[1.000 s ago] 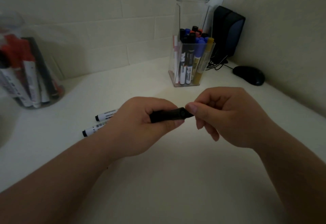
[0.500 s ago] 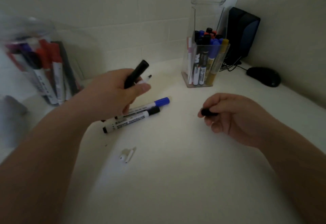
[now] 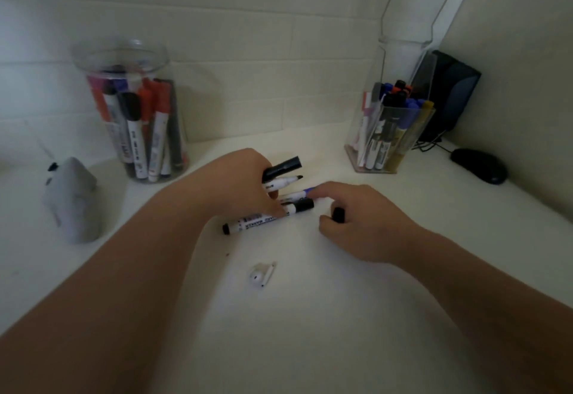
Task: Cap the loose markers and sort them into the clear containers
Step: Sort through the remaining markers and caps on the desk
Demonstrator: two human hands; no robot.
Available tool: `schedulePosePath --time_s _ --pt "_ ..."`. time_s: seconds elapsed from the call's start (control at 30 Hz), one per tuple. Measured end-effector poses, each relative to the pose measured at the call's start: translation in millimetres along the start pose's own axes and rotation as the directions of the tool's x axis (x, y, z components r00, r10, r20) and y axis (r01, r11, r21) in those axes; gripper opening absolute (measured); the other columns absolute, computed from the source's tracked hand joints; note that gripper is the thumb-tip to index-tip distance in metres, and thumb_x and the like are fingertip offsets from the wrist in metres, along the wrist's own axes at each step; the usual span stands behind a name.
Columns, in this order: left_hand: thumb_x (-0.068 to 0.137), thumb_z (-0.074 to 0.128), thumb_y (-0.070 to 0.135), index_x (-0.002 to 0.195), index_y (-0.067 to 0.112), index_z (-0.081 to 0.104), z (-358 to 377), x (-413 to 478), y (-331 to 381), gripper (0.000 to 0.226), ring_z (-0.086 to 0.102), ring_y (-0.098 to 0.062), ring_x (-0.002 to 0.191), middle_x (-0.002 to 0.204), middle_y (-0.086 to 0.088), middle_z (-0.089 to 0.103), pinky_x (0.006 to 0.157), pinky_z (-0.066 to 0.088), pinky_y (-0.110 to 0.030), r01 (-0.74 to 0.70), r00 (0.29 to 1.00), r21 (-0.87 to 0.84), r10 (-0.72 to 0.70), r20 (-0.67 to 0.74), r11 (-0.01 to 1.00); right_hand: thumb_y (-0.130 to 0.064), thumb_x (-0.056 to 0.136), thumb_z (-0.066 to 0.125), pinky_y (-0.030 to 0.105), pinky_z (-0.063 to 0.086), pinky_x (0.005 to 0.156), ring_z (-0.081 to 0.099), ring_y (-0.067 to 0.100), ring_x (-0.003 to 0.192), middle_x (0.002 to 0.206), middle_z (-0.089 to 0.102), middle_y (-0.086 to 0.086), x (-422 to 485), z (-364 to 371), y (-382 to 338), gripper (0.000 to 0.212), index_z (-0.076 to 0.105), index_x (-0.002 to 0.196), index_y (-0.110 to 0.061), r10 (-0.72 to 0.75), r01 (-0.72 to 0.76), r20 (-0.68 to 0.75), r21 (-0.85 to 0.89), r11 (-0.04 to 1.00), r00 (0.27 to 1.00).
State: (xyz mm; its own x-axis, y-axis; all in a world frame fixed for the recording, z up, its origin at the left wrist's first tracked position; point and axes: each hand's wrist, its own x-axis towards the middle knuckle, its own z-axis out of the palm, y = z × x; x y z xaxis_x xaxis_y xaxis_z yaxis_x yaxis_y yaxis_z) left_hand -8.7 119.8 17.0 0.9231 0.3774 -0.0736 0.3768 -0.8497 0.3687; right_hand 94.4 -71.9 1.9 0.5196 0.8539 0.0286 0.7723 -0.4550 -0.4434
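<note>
Printed along the white barrel of the lying black-capped marker: "MARKER", preceded by "ARD", the first letters not legible. Label print on the markers in the round jar and the square holder: too blurred to read.

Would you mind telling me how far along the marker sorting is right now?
Done: many markers already stand in the round jar and the square holder. In hand: the left hand grips a black marker and an uncapped marker; the right hand holds a black cap. Left: cap that one, then sort it with the black-capped marker and blue marker lying on the desk.
</note>
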Motion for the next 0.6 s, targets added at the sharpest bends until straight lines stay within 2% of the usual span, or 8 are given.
schedulePosePath --time_s 0.17,0.23,0.3,0.4,0.43,0.5,0.57,0.6 --pt "0.065 0.085 0.054 0.068 0.01 0.062 7.7 2.5 0.8 0.049 0.047 -0.015 0.051 0.058 -0.001 0.052 0.053 0.036 -0.028 -0.049 0.997 0.044 0.046 0.068 0.998 -0.024 0.084 0.059 0.03 0.047 0.071 0.061 0.02 0.086 0.092 0.063 -0.005 23.4 10.5 -7.5 0.019 0.062 0.103 -0.025 0.005 0.004 0.074 -0.119 0.993 0.997" --pt "0.066 0.085 0.052 0.072 0.011 0.067 11.1 2.9 3.5 0.045 0.054 -0.016 0.054 0.061 -0.001 0.058 0.056 0.042 -0.03 -0.07 0.994 0.057 0.065 0.087 0.996 -0.025 0.084 0.058 0.034 0.053 0.077 0.062 0.02 0.088 0.099 0.065 -0.002 22.6 11.0 -4.2 0.025 0.061 0.109 -0.023 0.032 -0.02 0.12 -0.107 0.994 0.992" --pt "0.067 0.084 0.051 0.072 0.017 0.068 14.8 3.2 6.5 0.039 0.059 -0.016 0.058 0.062 0.001 0.062 0.061 0.049 -0.032 -0.088 0.993 0.067 0.083 0.082 0.994 -0.026 0.087 0.06 0.032 0.052 0.074 0.062 0.016 0.084 0.097 0.066 -0.002 18.0 5.4 -0.2 0.023 0.063 0.109 -0.023 0.022 -0.007 0.164 -0.092 0.996 0.986" --pt "0.071 0.082 0.052 0.072 0.019 0.067 16.7 1.3 11.7 0.036 0.058 -0.015 0.056 0.059 0.002 0.06 0.058 0.048 -0.03 -0.116 0.991 0.023 0.115 0.071 0.993 -0.034 0.093 0.063 0.027 0.05 0.069 0.062 0.011 0.077 0.087 0.066 -0.008 7.4 -8.5 9.0 0.007 0.061 0.097 -0.029 0.014 0.004 0.194 -0.092 0.996 0.981" --pt "0.073 0.08 0.053 0.073 0.018 0.067 15.2 -0.5 13.8 0.038 0.058 -0.014 0.053 0.059 0.002 0.06 0.055 0.046 -0.029 -0.136 0.988 -0.015 0.137 0.068 0.991 -0.035 0.095 0.063 0.025 0.048 0.065 0.061 0.009 0.071 0.081 0.066 -0.008 2.8 -13.5 12.8 0.006 0.06 0.093 -0.03 0.028 -0.02 0.195 -0.042 0.999 0.98" --pt "0.078 0.078 0.053 0.077 0.013 0.066 11.0 -4.8 20.6 0.042 0.063 -0.014 0.05 0.06 -0.002 0.065 0.051 0.05 -0.027 -0.161 0.982 -0.174 0.174 0.066 0.971 -0.032 0.098 0.061 0.024 0.042 0.055 0.054 0.008 0.055 0.069 0.065 -0.007 -6.6 -21.5 22.3 0.008 0.061 0.091 -0.026 0.071 -0.124 0.205 0.254 0.959 0.976" --pt "0.08 0.078 0.05 0.079 0.009 0.065 9.0 -9.8 32.7 0.044 0.067 -0.014 0.049 0.059 -0.004 0.067 0.05 0.055 -0.027 -0.146 0.982 -0.332 0.178 0.068 0.932 -0.026 0.1 0.055 0.026 0.034 0.048 0.041 0.013 0.05 0.063 0.057 0.0 -15.4 -24.0 29.3 0.014 0.062 0.093 -0.016 0.093 -0.207 0.218 0.591 0.78 0.972" --pt "0.078 0.079 0.05 0.078 0.007 0.065 10.3 -11.2 38.8 0.045 0.065 -0.012 0.048 0.056 -0.002 0.065 0.05 0.053 -0.025 -0.149 0.982 -0.355 0.181 0.059 0.923 -0.025 0.1 0.054 0.026 0.031 0.046 0.036 0.014 0.05 0.062 0.053 0.003 -19.4 -22.7 31.6 0.017 0.061 0.093 -0.011 0.084 -0.202 0.201 0.692 0.693 0.976"
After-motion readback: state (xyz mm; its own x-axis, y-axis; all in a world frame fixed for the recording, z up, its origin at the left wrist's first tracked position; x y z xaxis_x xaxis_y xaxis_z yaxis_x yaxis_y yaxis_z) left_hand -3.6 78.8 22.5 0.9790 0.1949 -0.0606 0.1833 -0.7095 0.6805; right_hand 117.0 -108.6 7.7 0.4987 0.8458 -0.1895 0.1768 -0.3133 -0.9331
